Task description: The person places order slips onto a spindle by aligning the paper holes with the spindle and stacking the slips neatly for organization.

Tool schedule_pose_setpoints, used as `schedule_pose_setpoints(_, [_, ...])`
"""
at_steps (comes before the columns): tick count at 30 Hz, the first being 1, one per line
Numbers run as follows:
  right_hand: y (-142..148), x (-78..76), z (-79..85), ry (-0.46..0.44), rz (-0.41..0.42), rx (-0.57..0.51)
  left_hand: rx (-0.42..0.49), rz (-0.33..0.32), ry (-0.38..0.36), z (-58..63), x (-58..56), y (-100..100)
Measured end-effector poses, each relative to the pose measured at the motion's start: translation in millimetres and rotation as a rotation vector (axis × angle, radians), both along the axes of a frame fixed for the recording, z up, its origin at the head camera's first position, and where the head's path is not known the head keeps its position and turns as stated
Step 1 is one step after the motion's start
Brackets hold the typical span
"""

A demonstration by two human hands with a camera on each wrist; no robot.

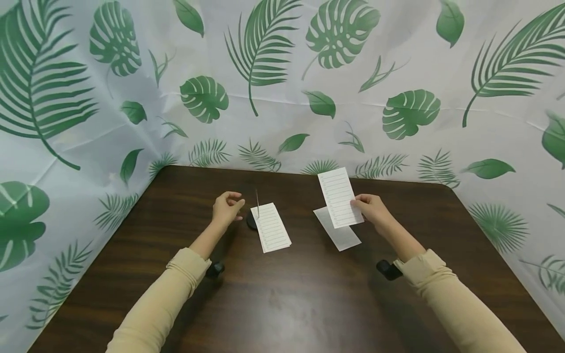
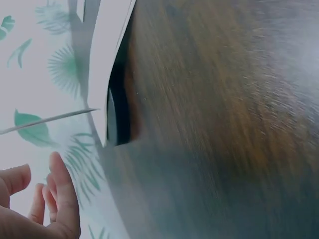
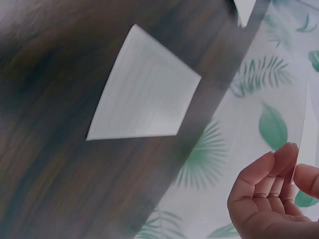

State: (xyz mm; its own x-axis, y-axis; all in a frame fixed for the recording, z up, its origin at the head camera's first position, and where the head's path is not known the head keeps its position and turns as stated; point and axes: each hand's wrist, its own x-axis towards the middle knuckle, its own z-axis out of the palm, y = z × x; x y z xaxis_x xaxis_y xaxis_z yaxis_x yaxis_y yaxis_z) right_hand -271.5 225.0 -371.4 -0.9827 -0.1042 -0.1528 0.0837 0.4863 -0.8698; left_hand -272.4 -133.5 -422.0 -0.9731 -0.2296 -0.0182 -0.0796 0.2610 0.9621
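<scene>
My right hand [image 1: 372, 208] pinches a white lined paper slip [image 1: 340, 196] by its right edge, thumb on one side and fingers on the other. Below it, partly covered in the head view, another pale slip [image 1: 339, 236] lies on the table. A paper spike with a round black base [image 1: 251, 221] and a thin upright metal rod [image 1: 257, 200] stands left of centre. Several lined slips [image 1: 273, 229] are skewered on that rod, low against the base. Just left of the spike hovers my left hand [image 1: 227, 209], its fingers loosely bent, thumb apart, holding nothing.
The dark wooden table [image 1: 282, 294] reaches back to a white curtain [image 1: 282, 122] printed with green leaves. Black wrist devices [image 1: 388, 269] hang beneath both forearms.
</scene>
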Motion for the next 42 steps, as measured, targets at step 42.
schedule_pose_setpoints(42, [-105,14.1,12.3,-0.010,0.142,-0.132,0.141,-0.236,0.074,29.9,21.1,9])
